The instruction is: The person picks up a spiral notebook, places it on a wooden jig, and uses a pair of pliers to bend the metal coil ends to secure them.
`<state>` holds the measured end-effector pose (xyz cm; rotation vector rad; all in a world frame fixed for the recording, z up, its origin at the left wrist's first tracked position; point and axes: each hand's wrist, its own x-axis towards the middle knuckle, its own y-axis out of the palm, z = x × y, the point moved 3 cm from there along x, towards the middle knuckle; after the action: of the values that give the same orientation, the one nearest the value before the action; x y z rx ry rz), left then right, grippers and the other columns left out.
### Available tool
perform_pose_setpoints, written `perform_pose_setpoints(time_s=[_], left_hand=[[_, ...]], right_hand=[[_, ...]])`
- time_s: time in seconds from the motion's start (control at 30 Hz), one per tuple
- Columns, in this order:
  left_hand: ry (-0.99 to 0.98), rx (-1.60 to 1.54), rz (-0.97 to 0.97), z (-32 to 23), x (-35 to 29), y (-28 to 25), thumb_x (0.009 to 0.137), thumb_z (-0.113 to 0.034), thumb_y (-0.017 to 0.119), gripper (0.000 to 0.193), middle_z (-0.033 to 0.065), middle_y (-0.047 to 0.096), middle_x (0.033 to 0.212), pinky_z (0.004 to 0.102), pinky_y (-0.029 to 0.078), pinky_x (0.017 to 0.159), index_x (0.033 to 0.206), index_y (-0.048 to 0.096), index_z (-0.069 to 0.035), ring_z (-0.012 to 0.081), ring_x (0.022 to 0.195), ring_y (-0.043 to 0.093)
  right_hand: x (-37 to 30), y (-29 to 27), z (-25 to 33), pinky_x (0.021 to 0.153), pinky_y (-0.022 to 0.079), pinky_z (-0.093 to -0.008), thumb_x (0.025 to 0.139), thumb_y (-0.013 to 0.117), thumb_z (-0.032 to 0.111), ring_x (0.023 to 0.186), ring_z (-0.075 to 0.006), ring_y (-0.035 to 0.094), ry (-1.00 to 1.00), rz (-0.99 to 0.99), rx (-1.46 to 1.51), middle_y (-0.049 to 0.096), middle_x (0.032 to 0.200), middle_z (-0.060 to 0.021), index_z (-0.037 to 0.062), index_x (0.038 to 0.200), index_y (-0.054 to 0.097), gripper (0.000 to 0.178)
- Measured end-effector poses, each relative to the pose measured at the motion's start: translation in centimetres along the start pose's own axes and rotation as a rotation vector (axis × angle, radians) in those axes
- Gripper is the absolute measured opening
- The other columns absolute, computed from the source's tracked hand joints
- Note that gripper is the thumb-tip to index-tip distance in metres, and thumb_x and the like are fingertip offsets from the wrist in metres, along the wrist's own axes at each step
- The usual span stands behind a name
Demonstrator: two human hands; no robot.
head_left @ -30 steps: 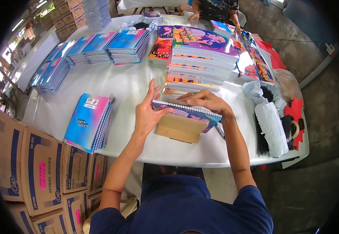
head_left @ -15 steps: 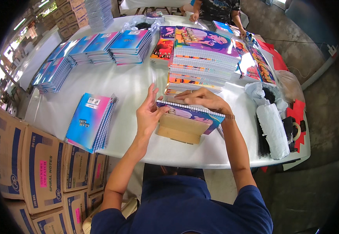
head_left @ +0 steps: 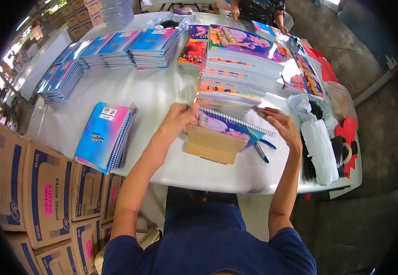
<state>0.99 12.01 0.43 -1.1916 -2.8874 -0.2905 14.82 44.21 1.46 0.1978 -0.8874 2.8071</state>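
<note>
A spiral notebook (head_left: 226,124) with a purple and blue illustrated cover stands tilted in a brown cardboard holder (head_left: 209,145), its white coil along the top. My left hand (head_left: 179,120) grips the notebook's left end, fingers closed over the corner. Just off the right end of the coil, my right hand (head_left: 282,127) hovers with fingers apart, slightly blurred, and nothing shows in it. Beneath that hand a dark pen (head_left: 261,152) and a blue pen (head_left: 268,143) lie by the holder. Directly behind stands a tall stack of illustrated spiral notebooks (head_left: 240,68).
Blue-pink notebooks (head_left: 101,137) lie to the left, with more stacks (head_left: 153,48) behind them. On the right are a white wrapped roll (head_left: 319,151), a tape roll (head_left: 347,153) and red scraps (head_left: 351,130). Cartons (head_left: 47,192) stand lower left. Another person's hand (head_left: 234,13) shows across the table.
My right hand has come off the notebook and moved right, uncovering the pens. My left hand has closed on the left end, where its fingers were raised. The view has shifted slightly.
</note>
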Motion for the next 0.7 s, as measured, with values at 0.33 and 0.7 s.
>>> perform_pose_setpoints(time_s=[0.33,0.7], left_hand=[[0.545,0.575,-0.106,-11.3,-6.3,3.2,0.088,-0.017,0.067,0.043,0.0119,0.059,0.132,0.0373,0.041,0.103,0.126,0.06,-0.001,0.0209,0.126,0.052],[0.62,1.461,-0.147,-0.1,-8.0,9.4,0.081,-0.037,0.069,0.061,0.0057,0.056,0.135,0.0545,0.035,0.102,0.133,0.055,-0.01,0.036,0.129,0.045]], right_hand=[[-6.7,4.7,-5.3,0.102,0.033,-0.0527,0.076,0.073,0.019,0.118,-0.0301,0.05,-0.088,-0.478,-0.873,0.059,0.122,-0.0132,0.0158,0.108,0.069,0.032],[-10.3,9.7,2.8,0.067,0.049,-0.0352,0.083,0.067,0.005,0.084,-0.0269,0.057,-0.058,-0.484,-0.408,0.056,0.093,-0.0143,0.0103,0.115,0.067,0.033]])
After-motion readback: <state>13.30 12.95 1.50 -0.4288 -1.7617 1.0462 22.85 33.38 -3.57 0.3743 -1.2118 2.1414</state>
